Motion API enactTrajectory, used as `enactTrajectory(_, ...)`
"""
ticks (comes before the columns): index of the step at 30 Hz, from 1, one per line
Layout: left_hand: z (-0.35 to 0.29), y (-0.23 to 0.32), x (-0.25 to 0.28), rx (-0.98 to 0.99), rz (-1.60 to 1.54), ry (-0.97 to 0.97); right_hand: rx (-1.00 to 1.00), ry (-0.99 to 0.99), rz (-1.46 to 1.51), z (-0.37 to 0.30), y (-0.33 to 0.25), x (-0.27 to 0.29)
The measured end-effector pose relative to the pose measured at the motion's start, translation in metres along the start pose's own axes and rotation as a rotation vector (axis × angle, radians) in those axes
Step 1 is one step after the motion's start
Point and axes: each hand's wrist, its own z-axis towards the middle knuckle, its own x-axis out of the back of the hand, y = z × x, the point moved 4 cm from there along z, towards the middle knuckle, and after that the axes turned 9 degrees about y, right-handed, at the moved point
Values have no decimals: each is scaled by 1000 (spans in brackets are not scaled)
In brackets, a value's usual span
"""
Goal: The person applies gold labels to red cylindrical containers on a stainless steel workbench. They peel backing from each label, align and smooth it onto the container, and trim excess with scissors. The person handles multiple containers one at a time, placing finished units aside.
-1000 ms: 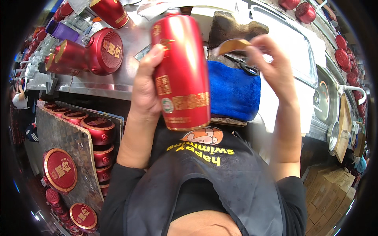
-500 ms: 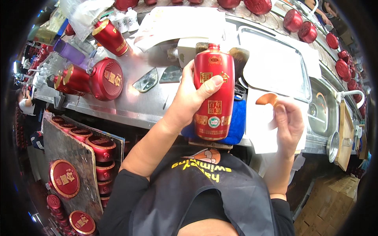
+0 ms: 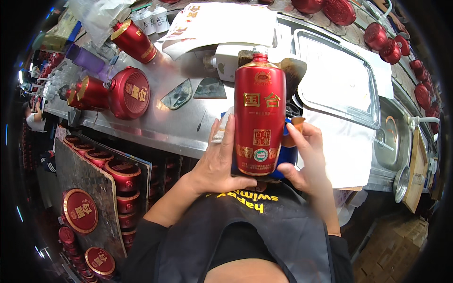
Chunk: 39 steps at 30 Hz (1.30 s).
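Observation:
A red bottle (image 3: 260, 113) with gold markings and a clear threaded neck is upright in front of me. Along its left side and lower edge lies my left hand (image 3: 212, 158), closed on it, the thumb at the base. Something whitish, perhaps tape, shows at the left fingers. My right hand (image 3: 309, 153) is at the bottle's right side, pinching a thin, curved orange-brown piece (image 3: 298, 123) between thumb and fingers; I cannot tell whether that piece touches the bottle. A blue cloth or pad (image 3: 289, 155) shows behind the bottle, mostly hidden.
White paper (image 3: 337, 160) and a clear-rimmed tray (image 3: 337, 75) lie to the right, beside a steel sink (image 3: 389, 129). Dark glass pieces (image 3: 177, 94) lie on the steel counter (image 3: 155, 134). Other red bottles (image 3: 134, 41) stand or lie at left. A board (image 3: 111, 207) borders stacked bottles below.
My left hand has shifted from the bottle's front to its left side and base. My right hand has brought the orange-brown piece leftward to the bottle's right side.

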Motion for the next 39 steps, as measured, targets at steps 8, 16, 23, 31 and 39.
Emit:
enactTrajectory(8, 5, 1, -1, -133, 104, 154, 57, -37, -89, -12, -1, -7)
enactTrajectory(16, 5, 6, 1, -149, 163, 158, 39, 29, -102, -14, -6, 3)
enactTrajectory(23, 6, 8, 8, -50, -70, 75, 12, 94, -26, 21, -54, 29)
enactTrajectory(31, -4, 10, 64, -8, -699, 22, 426, -331, -95, 73, -142, -39)
enactTrajectory(39, -48, -71, 97, 399, -440, 444, 477, -290, -516, 125, -107, -115)
